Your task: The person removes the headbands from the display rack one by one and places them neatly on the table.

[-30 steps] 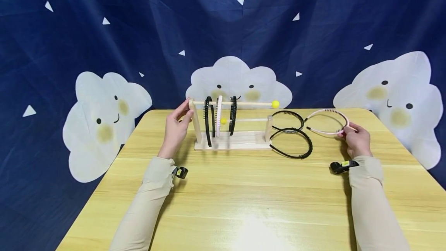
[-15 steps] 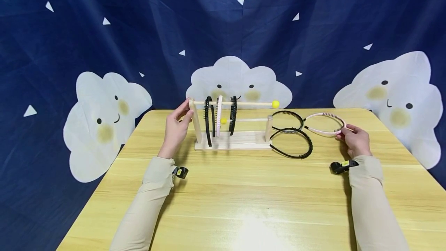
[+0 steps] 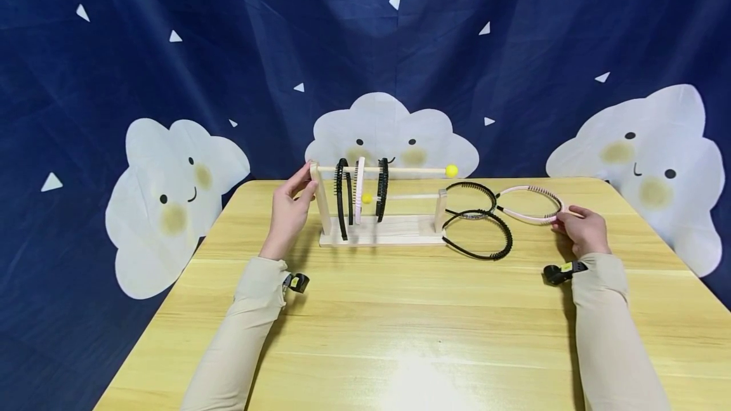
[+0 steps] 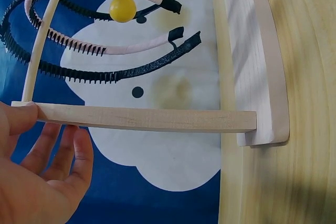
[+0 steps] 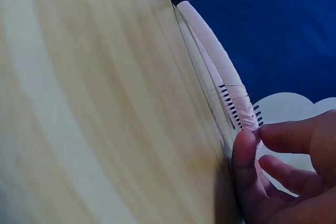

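Note:
My left hand (image 3: pixel 289 211) grips the top of the tall left post of a wooden rack (image 3: pixel 400 226). In the left wrist view, its thumb lies over the end of that post (image 4: pixel 142 119) and the fingers curl on the other side. A black headband (image 3: pixel 339 202), a pink headband (image 3: pixel 358 189) and another black headband (image 3: pixel 382 192) hang on the rack's upper rod. Over at the right, my right hand (image 3: pixel 585 232) pinches the curved end of a second pink headband (image 5: pixel 210 40) between thumb and fingers, low over the table, its black tips pointing left.
Two toothed black headbands lie by the rack's right end: one in front (image 3: pixel 508 243), one behind (image 3: pixel 491 194). Yellow balls cap the upper rod (image 3: pixel 451 171) and the shorter lower rod (image 3: pixel 367 198). A blue cloud-print curtain (image 3: pixel 274 30) hangs behind the table (image 3: pixel 342 309).
The right hand's pink headband has shifted slightly left, its tips now close to the rear black headband. My left hand and the rack stay where they were.

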{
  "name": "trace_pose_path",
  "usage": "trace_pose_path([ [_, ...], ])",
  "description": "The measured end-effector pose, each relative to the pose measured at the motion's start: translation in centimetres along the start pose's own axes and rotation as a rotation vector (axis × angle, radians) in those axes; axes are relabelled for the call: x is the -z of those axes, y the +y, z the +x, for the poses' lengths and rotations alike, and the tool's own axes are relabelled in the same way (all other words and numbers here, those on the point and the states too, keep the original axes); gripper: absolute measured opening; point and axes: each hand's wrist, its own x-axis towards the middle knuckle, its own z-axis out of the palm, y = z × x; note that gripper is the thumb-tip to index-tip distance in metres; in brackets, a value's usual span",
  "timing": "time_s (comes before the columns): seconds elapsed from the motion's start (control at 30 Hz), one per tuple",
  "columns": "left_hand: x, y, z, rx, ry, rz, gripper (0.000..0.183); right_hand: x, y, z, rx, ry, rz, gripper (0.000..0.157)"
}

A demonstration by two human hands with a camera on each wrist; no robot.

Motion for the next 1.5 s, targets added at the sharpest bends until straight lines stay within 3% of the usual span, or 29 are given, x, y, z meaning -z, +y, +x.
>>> trace_pose_path([
  [0.43,0.1,-0.1,-0.1,0.007,0.005,-0.016,0.047,0.1,-0.3,0.1,-0.082,0.050,0.014,0.069],
  [0.87,0.0,0.1,-0.1,0.004,0.002,-0.020,0.048,0.0,-0.6,-0.4,-0.103,0.066,0.047,0.068],
  [1.07,0.0,0.0,-0.1,0.007,0.001,-0.024,0.048,0.1,-0.7,-0.5,-0.096,0.069,0.063,0.056],
  [1.3,0.0,0.0,-0.1,0.004,0.006,-0.011,0.048,0.2,-0.7,-0.7,-0.032,0.029,0.109,0.021],
  [1.5,0.0,0.0,0.0,0.000,0.006,-0.018,0.048,-0.2,-1.6,-1.2,0.062,0.000,0.164,0.018],
])
